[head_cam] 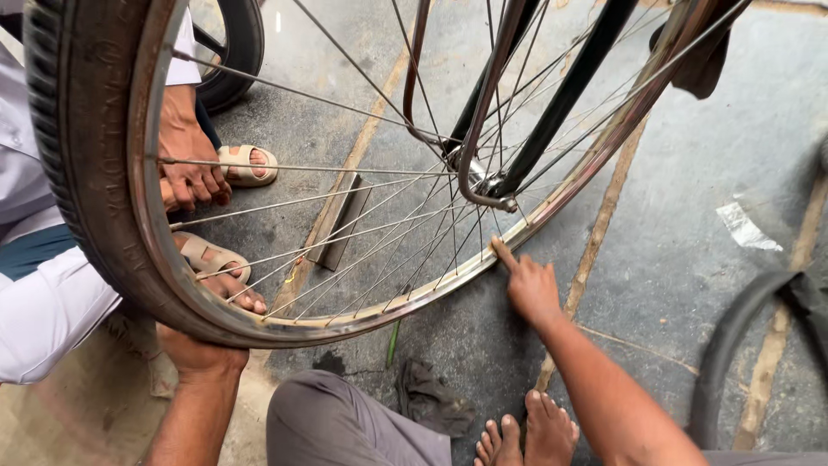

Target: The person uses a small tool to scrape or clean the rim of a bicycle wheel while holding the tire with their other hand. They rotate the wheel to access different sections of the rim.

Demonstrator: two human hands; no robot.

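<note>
A bicycle wheel with a worn black tyre [65, 155], a rusty metal rim [405, 304] and thin spokes fills the view. My left hand [197, 352] grips the tyre and rim from below at the lower left. My right hand [528, 285] is further right along the rim, its index finger stretched out and touching the rim's edge. Dark fork blades and a stay meet at the hub [483, 177].
Another person in a white shirt [43, 302] crouches at left, a hand [191, 173] on the tyre, feet in beige sandals [246, 164]. A flat metal bar [339, 223], a dark rag [429, 399], a loose black tube [742, 336] and paper scrap [743, 226] lie on concrete.
</note>
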